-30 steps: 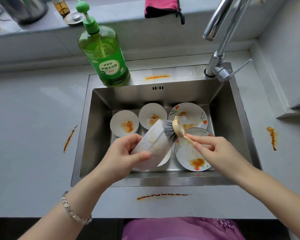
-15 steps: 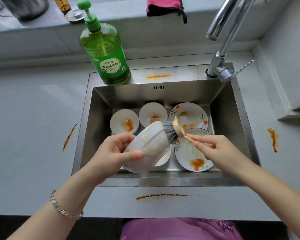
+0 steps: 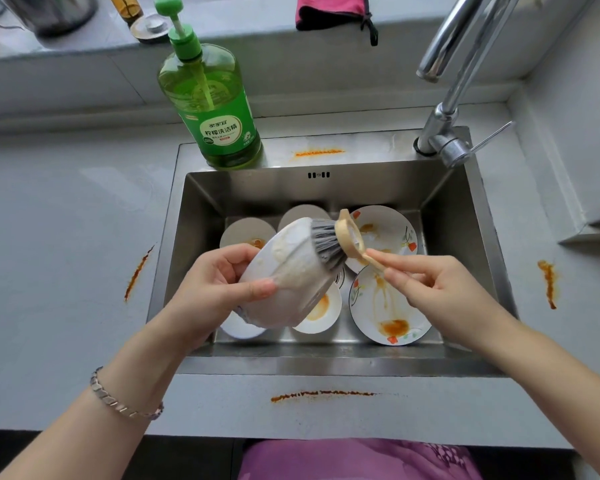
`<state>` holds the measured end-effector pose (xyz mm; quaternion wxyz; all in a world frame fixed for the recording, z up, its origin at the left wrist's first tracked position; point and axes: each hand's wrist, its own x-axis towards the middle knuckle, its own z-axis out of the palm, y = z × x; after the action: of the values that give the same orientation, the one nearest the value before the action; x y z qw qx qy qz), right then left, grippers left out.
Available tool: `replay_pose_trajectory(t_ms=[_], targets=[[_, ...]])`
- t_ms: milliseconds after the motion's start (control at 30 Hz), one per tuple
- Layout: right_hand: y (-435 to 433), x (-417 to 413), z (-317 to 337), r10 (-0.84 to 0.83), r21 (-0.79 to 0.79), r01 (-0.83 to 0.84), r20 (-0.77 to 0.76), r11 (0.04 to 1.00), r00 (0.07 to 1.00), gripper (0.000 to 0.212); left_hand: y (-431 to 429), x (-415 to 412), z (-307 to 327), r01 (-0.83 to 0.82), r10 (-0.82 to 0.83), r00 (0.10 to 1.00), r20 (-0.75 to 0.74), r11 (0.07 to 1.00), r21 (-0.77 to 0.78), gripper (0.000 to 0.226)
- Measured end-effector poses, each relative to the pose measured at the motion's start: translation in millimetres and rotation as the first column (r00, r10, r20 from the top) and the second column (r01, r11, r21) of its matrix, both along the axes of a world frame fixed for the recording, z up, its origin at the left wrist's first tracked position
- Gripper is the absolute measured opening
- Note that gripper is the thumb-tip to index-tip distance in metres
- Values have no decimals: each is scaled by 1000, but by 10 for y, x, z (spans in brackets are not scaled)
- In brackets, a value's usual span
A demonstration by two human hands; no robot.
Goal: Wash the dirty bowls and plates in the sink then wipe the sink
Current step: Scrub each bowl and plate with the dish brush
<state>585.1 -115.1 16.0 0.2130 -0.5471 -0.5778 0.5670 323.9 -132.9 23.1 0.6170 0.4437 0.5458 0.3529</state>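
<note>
While the washing step is under way on one bowl, nothing in the sink looks rinsed and no water shows at the tap. That bowl hangs tilted over the sink's middle, its outside filmed with suds. The left hand grips it from 9 o'clock, thumb pressed on the near side and fingers curled round the far side. The right hand comes in from 3 o'clock, thumb and forefinger pinching the thin end of the brush handle, the other fingers curled under. The bristles press on the bowl at its 1 o'clock edge.

Next, I judge, the bowl needs turning in the left hand so the bristles reach the unscrubbed side, then a rinse. The soapy surface looks slippery, so the grip must stay firm.

Count: one bowl held. On the sink floor lie three dirty bowls, at 10 o'clock, at 12 o'clock and at 6 o'clock, plus a white rim at 7 o'clock, too hidden to name. Two flowered plates lie at 2 o'clock and 4 o'clock. One soap bottle stands at 11 o'clock on the sink's edge. Four orange smears mark the surround: at 9, 12, 3 and 6 o'clock.
</note>
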Motion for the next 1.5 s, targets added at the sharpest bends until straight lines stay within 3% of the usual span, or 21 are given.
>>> replay_pose_trajectory(t_ms=[133,300,467,600,700,767,867,933,1067,1233,1367,1500], targets=[[41,13,-173,-41,-69,46,79,997,996,30,24,-9,-15,-78,82,992,95,996,-39,56],[98,-21,-27,-62,24,62,9,998,998,33,38,-5,-39,-94,97,993,69,994,-55,57],[109,-47,-149,-35,-37,38,83,999,996,32,56,22,-52,-102,104,993,52,994,-45,40],[195,-105,-51,-74,34,76,-31,997,997,33,67,58,-100,-153,157,985,70,987,-52,51],[204,-107,-129,-103,22,103,-7,994,995,33,93,64,-108,-237,243,961,131,970,-62,63],[154,-104,-269,-129,-46,131,39,990,991,32,121,91,-92,-317,326,930,173,945,-77,60],[7,-157,-417,-189,-125,191,33,973,981,32,195,226,-91,-469,499,827,260,867,-171,17],[-128,-234,-415,-191,-99,190,-2,977,982,33,275,351,-92,-570,612,743,273,791,-222,8],[-124,-368,-349,-195,-75,192,-29,978,980,34,395,552,-84,-673,750,572,332,661,-333,4],[-76,-411,-423,-308,-115,301,-54,947,950,35,423,698,-99,-644,761,536,366,649,-406,3],[-281,-515,-369,-282,-72,275,-128,959,951,37,478,611,-84,-675,799,451,398,597,-433,6],[-220,-538,-433,-359,-115,347,-112,931,926,35,436,614,-89,-654,796,452,402,603,-458,13]])
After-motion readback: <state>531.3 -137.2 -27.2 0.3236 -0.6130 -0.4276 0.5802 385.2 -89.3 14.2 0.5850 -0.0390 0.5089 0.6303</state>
